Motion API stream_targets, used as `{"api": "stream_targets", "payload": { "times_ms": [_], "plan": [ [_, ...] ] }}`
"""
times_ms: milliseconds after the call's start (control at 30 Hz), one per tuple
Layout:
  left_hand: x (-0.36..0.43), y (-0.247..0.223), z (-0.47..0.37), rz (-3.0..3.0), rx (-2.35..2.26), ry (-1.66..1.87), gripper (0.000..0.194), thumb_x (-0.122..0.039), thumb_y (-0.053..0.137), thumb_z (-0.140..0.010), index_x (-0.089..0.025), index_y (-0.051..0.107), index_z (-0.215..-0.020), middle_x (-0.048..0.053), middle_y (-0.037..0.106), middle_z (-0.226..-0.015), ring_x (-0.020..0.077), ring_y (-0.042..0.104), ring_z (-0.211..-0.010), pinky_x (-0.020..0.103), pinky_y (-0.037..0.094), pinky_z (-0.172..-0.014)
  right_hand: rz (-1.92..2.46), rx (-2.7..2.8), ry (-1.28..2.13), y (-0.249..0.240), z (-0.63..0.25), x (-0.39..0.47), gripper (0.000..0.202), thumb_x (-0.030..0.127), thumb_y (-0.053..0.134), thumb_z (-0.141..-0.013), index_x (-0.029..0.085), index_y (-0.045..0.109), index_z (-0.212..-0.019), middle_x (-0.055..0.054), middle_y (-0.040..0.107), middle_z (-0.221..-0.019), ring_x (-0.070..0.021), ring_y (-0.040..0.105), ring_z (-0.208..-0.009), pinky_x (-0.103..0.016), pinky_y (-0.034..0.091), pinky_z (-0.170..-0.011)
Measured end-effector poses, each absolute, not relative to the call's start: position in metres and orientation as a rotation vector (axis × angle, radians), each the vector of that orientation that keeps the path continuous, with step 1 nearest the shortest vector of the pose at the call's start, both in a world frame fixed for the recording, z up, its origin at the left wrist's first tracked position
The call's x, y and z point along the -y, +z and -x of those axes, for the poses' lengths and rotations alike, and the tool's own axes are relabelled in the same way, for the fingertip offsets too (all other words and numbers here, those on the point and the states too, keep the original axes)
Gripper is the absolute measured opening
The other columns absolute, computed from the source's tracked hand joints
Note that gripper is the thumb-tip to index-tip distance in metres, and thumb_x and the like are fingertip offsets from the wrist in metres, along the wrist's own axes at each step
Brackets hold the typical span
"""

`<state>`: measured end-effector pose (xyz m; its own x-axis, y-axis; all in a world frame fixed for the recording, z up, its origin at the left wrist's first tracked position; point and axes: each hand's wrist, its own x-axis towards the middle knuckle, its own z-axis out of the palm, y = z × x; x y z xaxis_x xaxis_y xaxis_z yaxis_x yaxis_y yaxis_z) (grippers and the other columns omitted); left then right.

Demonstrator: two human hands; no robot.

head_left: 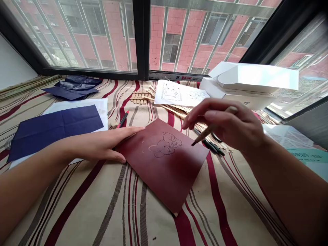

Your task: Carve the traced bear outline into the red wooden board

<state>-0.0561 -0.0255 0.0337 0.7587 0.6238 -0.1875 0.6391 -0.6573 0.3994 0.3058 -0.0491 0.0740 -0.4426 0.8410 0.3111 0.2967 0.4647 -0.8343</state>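
Observation:
A reddish-brown board [153, 177] lies turned at an angle on the striped cloth. On it is a dark line drawing of a cartoon rabbit [166, 145], with a pale line along one ear. My left hand [105, 143] rests at the board's left corner, fingers stretched over the edge and thumb apart. In my right hand [225, 123] is a slim wooden-handled carving tool [208, 131], gripped like a pencil. Its dark tip points down over the board's right part, right of the drawing; whether it touches the surface I cannot tell.
Dark blue sheets [61, 123] and white paper lie left. A black-and-red pen [123, 119] and an eraser [113, 124] sit beyond my left hand. Printed drawings [179, 93], thin wooden sticks, black pens [212, 147] and a white box [246, 85] stand toward the window.

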Motion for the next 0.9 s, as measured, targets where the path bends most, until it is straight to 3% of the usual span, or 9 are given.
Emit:
{"api": "stream_targets", "payload": {
  "times_ms": [67, 133, 200, 267, 433, 733, 900],
  "plan": [
    [0.020, 0.030, 0.057, -2.506, -0.927, -0.044, 0.090, -0.051, 0.063, -0.100, -0.028, 0.025, -0.178, 0.010, 0.038, -0.182, 0.0296, 0.045, -0.163, 0.040, 0.042, -0.130, 0.709, 1.698, 1.271, 0.071, -0.285, 0.044, 0.023, 0.050, 0.060, -0.101, 0.027, 0.065, -0.098, -0.002, 0.069, -0.078, -0.0190, 0.064, -0.065, -0.034, 0.049, -0.058],
    [0.017, 0.026, 0.058, -2.499, -0.931, -0.028, 0.089, -0.051, 0.063, -0.101, -0.029, 0.024, -0.178, 0.009, 0.039, -0.181, 0.0293, 0.046, -0.163, 0.040, 0.041, -0.130, 0.584, 1.577, 1.508, 0.065, -0.261, 0.035, 0.036, 0.061, 0.066, -0.100, 0.027, 0.060, -0.091, 0.007, 0.049, -0.060, -0.0118, 0.039, -0.047, -0.028, 0.034, -0.045],
    [0.017, 0.022, 0.060, -2.498, -0.949, -0.010, 0.087, -0.053, 0.059, -0.102, -0.029, 0.025, -0.178, 0.009, 0.039, -0.181, 0.0297, 0.045, -0.163, 0.041, 0.040, -0.131, 0.545, 1.501, 1.599, 0.058, -0.238, 0.025, 0.050, 0.068, 0.067, -0.099, 0.027, 0.048, -0.078, 0.011, 0.033, -0.055, -0.0089, 0.021, -0.045, -0.025, 0.023, -0.043],
    [0.018, 0.017, 0.062, -2.501, -0.966, 0.007, 0.086, -0.059, 0.056, -0.103, -0.027, 0.026, -0.178, 0.009, 0.040, -0.181, 0.0306, 0.046, -0.163, 0.042, 0.040, -0.132, 0.478, 1.449, 1.628, 0.051, -0.219, 0.019, 0.064, 0.076, 0.064, -0.098, 0.027, 0.033, -0.070, 0.010, 0.028, -0.054, -0.0084, 0.016, -0.045, -0.025, 0.020, -0.042],
    [0.021, 0.009, 0.067, -2.537, -1.017, 0.037, 0.087, -0.069, 0.053, -0.102, -0.029, 0.032, -0.177, 0.008, 0.046, -0.178, 0.0317, 0.051, -0.159, 0.041, 0.044, -0.130, 0.443, 1.336, 1.660, 0.038, -0.195, 0.017, 0.071, 0.079, 0.064, -0.096, 0.027, 0.025, -0.066, 0.010, 0.024, -0.051, -0.0086, 0.015, -0.044, -0.026, 0.017, -0.041],
    [0.022, 0.009, 0.067, -2.516, -0.932, 0.039, 0.077, -0.053, 0.052, -0.108, -0.027, 0.030, -0.176, 0.008, 0.035, -0.183, 0.0332, 0.043, -0.164, 0.050, 0.034, -0.136, 0.567, 1.205, 1.574, 0.038, -0.188, 0.020, 0.072, 0.079, 0.068, -0.095, 0.027, 0.030, -0.064, 0.011, 0.026, -0.050, -0.0060, 0.015, -0.041, -0.024, 0.017, -0.039],
    [0.018, 0.006, 0.071, -2.557, -0.858, 0.031, 0.080, -0.059, 0.050, -0.109, -0.027, 0.024, -0.177, 0.004, 0.031, -0.185, 0.0305, 0.040, -0.165, 0.045, 0.031, -0.137, 0.667, 1.157, 1.548, 0.044, -0.181, 0.027, 0.071, 0.070, 0.066, -0.102, 0.025, 0.031, -0.059, 0.011, 0.029, -0.046, -0.0043, 0.018, -0.038, -0.023, 0.018, -0.037]
  ]
}}
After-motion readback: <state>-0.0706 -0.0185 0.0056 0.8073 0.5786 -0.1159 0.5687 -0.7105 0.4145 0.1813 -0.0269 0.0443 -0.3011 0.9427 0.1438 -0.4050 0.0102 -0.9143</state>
